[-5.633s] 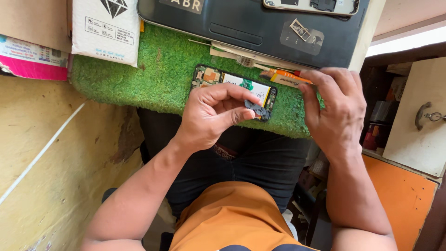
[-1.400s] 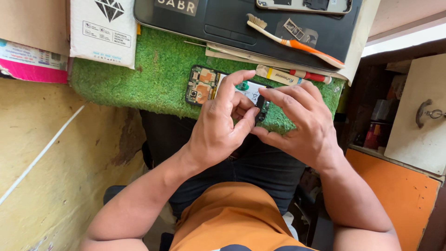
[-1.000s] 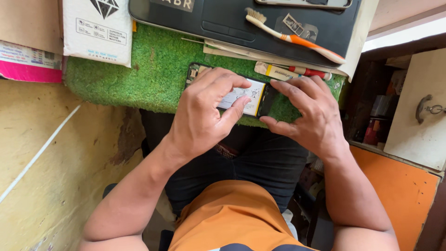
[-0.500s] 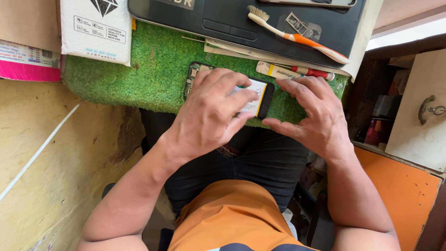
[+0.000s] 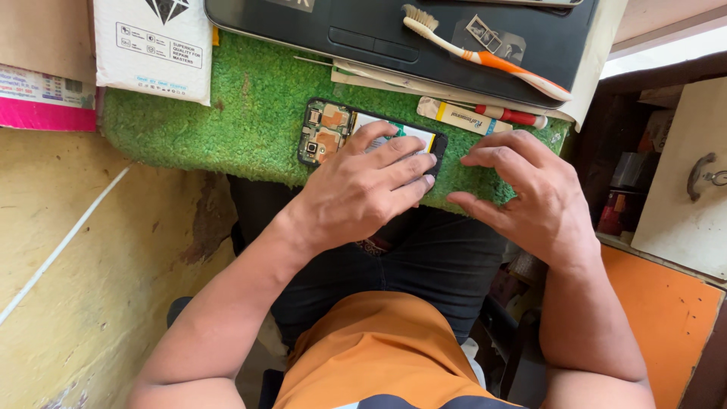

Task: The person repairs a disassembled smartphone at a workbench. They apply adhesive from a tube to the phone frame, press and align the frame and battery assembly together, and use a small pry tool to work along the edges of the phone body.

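Shaggy green artificial-turf mat (image 5: 250,113) covering the desk, beside a rough yellow plaster wall (image 5: 91,265). An opened phone (image 5: 326,132), rectangular, its circuit board and pale flat battery exposed, lies flat on the mat. Left hand (image 5: 363,189): fingers extended flat on the battery, grip open, nothing clasped. Right hand (image 5: 530,193): fingertips resting on the turf just beside the phone, grip loosely spread and empty. Behind: a bristled toothbrush (image 5: 485,53) on a smooth dark laptop (image 5: 379,30).

An opened phone (image 5: 356,136) lies on a mat (image 5: 250,113) near the bench's front edge. The left hand (image 5: 363,189) rests on it; the right hand (image 5: 530,189) sits just right. Farther back lies a laptop (image 5: 379,30), a toothbrush (image 5: 485,53) on it. A packet (image 5: 155,42) lies far left.
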Action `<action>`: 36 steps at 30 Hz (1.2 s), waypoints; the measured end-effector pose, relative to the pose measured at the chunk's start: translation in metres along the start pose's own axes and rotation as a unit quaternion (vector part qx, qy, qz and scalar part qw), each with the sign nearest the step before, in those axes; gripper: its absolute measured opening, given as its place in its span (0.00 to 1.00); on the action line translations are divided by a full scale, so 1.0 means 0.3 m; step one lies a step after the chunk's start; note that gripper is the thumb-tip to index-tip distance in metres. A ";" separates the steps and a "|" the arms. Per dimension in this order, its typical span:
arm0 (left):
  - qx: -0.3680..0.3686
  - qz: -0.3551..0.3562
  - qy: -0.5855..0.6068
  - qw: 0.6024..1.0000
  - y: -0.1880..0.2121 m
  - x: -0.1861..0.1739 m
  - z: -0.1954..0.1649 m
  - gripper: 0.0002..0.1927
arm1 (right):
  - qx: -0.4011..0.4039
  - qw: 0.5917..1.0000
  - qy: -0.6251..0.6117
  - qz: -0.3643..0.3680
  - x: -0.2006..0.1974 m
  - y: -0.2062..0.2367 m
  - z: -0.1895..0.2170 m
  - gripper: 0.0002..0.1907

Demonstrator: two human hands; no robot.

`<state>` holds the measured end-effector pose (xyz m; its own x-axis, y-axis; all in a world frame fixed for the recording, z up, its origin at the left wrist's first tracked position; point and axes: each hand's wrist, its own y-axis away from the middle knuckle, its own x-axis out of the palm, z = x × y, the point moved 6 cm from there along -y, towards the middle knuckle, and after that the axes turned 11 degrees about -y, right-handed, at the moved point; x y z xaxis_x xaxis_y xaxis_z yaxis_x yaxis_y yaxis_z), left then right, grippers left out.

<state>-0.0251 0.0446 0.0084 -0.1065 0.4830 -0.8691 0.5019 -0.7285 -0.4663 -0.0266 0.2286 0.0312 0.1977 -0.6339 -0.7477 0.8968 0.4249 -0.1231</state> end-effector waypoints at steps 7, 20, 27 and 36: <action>0.000 -0.015 -0.030 0.999 -0.014 0.002 -0.020 0.09 | -0.009 1.000 -0.004 -0.012 0.011 -0.012 0.000 0.24; 0.019 -0.024 -0.064 0.997 -0.015 0.016 -0.042 0.12 | -0.026 1.000 -0.005 0.016 0.044 -0.049 0.003 0.27; 0.008 -0.009 -0.038 0.999 -0.006 0.019 -0.022 0.13 | 0.042 0.997 -0.062 0.035 0.042 -0.071 -0.013 0.29; 0.036 -0.043 -0.066 0.996 -0.011 -0.011 -0.047 0.16 | 0.032 0.995 -0.088 0.024 0.036 -0.077 0.003 0.29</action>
<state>-0.0142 0.0523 0.0151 -0.2604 0.4813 -0.8370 0.4235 -0.7221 -0.5470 -0.0448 0.2115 0.0266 0.3018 -0.7204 -0.6245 0.9071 0.4185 -0.0444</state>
